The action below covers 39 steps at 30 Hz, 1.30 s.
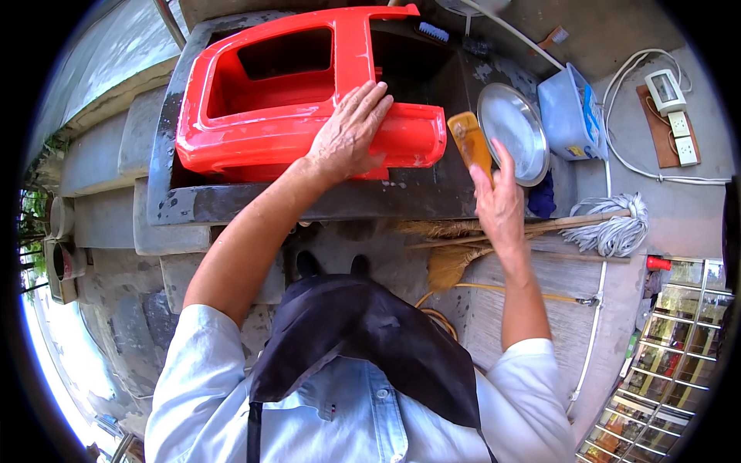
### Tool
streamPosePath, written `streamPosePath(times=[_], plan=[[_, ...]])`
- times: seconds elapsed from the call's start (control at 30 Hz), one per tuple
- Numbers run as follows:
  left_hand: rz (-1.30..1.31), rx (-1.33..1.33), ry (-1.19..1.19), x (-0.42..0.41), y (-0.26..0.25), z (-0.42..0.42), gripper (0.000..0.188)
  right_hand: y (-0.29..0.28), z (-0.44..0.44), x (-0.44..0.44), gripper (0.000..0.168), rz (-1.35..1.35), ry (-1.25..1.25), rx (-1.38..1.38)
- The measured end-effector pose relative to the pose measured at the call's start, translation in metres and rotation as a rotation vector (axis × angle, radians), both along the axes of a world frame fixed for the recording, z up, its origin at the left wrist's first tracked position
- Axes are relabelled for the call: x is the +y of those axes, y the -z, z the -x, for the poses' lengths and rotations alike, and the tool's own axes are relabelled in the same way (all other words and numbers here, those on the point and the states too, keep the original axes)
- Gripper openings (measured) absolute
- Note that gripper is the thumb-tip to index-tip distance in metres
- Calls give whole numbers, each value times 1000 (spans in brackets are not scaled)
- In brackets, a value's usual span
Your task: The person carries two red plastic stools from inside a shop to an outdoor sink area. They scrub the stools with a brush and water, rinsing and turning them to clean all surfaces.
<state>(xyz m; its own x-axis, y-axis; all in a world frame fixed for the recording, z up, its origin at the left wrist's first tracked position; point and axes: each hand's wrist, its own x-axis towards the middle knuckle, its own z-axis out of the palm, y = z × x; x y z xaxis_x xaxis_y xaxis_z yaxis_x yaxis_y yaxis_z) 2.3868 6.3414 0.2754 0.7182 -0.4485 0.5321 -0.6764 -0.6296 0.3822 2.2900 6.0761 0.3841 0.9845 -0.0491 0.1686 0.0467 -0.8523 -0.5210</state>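
Observation:
A glossy red vehicle body shell, with window openings and wet highlights, lies across a dark concrete sink. My left hand bears down on its near side below the pillar, fingers pointing away from me and thumb on the lower panel. To the right of the shell, my right hand grips one end of a wooden-backed brush; its bristles are hidden on the underside. The brush is apart from the shell. Beside it, a round metal basin holds whitish, soapy-looking liquid.
A translucent plastic tub stands past the basin. A scrub brush lies at the sink's far edge. Below are brooms, a string mop and a yellow hose. Power outlets are mounted at right.

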Motion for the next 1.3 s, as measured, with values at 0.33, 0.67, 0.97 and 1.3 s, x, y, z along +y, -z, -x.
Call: streamPosePath(times=[0.33,0.67,0.97,1.3], plan=[[-42,45,-42,-9,-5,13,98,-19,-55,-10,48,456,-226,192],[29,61,-370,23,7,26,121,-9,-64,-9,52,308,-316,163],[-15,169,-541,46,12,36,124,-15,-114,78,58,545,-689,207],[-24,112,-522,49,12,37,119,-21,-119,56,59,694,-819,227]])
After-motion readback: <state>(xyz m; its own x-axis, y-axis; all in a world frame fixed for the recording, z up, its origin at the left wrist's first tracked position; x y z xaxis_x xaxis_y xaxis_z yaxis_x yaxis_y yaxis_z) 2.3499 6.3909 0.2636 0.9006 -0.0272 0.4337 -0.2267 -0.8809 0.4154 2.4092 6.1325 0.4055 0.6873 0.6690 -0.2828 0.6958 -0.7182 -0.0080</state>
